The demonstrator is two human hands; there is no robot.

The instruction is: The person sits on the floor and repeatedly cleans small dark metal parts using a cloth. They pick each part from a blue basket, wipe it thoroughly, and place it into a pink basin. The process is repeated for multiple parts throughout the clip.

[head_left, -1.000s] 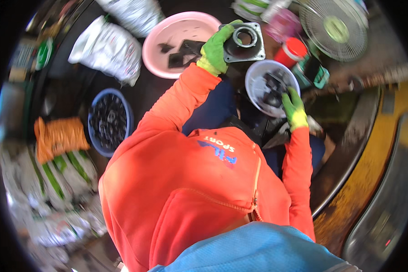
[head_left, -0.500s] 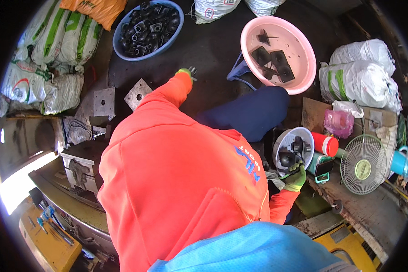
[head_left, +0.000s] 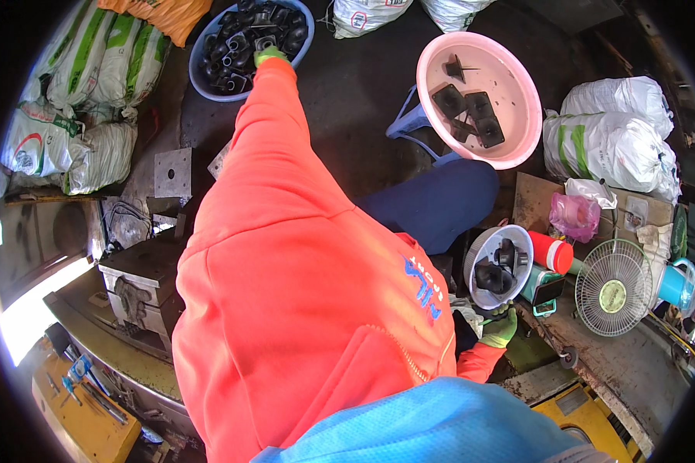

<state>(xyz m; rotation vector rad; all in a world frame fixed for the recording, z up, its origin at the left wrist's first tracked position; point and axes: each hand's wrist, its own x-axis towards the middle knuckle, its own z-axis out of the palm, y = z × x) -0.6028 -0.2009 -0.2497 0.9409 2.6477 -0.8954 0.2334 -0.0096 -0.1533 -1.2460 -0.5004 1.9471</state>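
My left arm (head_left: 274,131), in an orange-red sleeve, stretches far forward. My left hand (head_left: 269,55), in a yellow-green glove, is at the near right side of a blue basin (head_left: 249,94) heaped with black moulded parts (head_left: 235,45). Its fingers are among the parts and hidden, so a grip cannot be made out. At the lower right my right hand (head_left: 501,327), gloved alike with dark fingertips, is by the near rim of a whitish bowl (head_left: 477,289). Several black parts (head_left: 496,276) lie in that bowl. Whether the right hand holds anything is unclear.
A pink basin (head_left: 527,127) with several black square-flanged parts stands on a blue stool (head_left: 406,123). White sacks (head_left: 606,147) are at the right and more at the left. A fan (head_left: 613,297), red flask (head_left: 550,251) and metal block (head_left: 135,278) stand nearby.
My left hand has moved forward and left from above the floor into the blue basin. My right hand has shifted slightly down, away from the inside of the whitish bowl.
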